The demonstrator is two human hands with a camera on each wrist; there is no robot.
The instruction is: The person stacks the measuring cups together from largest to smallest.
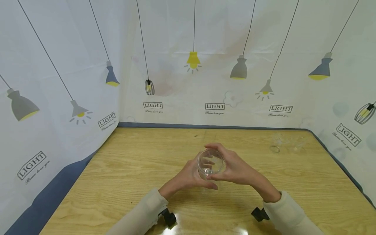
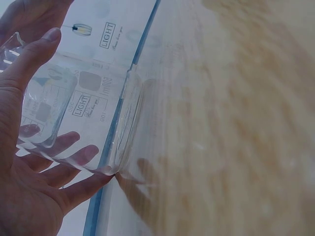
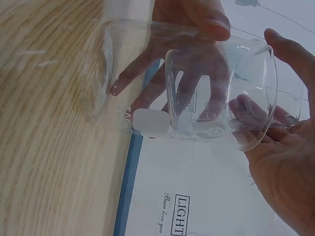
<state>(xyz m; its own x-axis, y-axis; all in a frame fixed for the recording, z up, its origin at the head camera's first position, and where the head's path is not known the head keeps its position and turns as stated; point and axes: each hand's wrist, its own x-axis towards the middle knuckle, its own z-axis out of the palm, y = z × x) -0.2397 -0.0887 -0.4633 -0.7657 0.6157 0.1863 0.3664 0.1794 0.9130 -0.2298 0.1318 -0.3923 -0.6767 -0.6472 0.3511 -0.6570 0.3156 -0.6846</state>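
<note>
Two clear glass beakers are nested above the wooden table, a smaller beaker (image 3: pixel 197 129) sitting partway down inside a larger beaker (image 3: pixel 104 73). White printed markings show on their walls. My left hand (image 1: pixel 188 174) grips the larger beaker from the left, its fingers spread along the wall and the little fingertip close to the base. From the right, my right hand (image 1: pixel 236 165) holds the smaller beaker near its rim (image 1: pixel 198 163), thumb on the near side and index finger on the far side. The larger beaker's base is close over the tabletop.
At the table's back right stand more pieces of clear glassware (image 1: pixel 275 148), faint against the wood. A white printed curtain (image 1: pixel 176 111) with a dark blue lower edge surrounds the table (image 1: pixel 123 169). Black wrist mounts (image 1: pixel 168 218) hang under both sleeves.
</note>
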